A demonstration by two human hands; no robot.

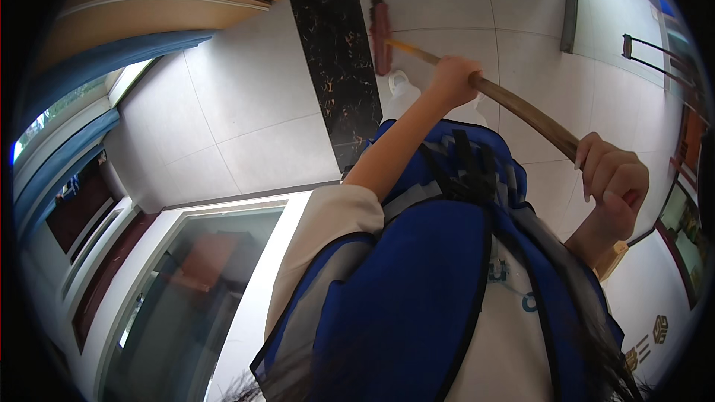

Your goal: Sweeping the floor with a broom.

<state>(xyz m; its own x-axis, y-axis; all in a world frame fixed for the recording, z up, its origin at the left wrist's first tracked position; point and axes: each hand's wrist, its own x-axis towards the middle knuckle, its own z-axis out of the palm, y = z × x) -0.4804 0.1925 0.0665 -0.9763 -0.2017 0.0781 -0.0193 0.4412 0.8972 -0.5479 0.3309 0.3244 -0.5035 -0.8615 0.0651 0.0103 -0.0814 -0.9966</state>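
Note:
A long wooden handle [525,110] runs slantwise across the view, from the right down to a reddish broom or brush head [381,37] on the pale tiled floor. My left hand [455,81] is closed around the handle's middle part, nearer the head. Around the upper end is my right hand [611,181], its fingers wrapped over the wood. The head lies close beside a black marble strip [338,61] set in the floor. The bristles cannot be made out clearly.
White shoes [403,95] show below my blue vest. A white-framed glass panel [184,279] stands at the lower left, blue curtains [134,56] and a window at the far left. A wooden door or panel [167,0] is at the upper left, a dark metal handle [628,47] at the right.

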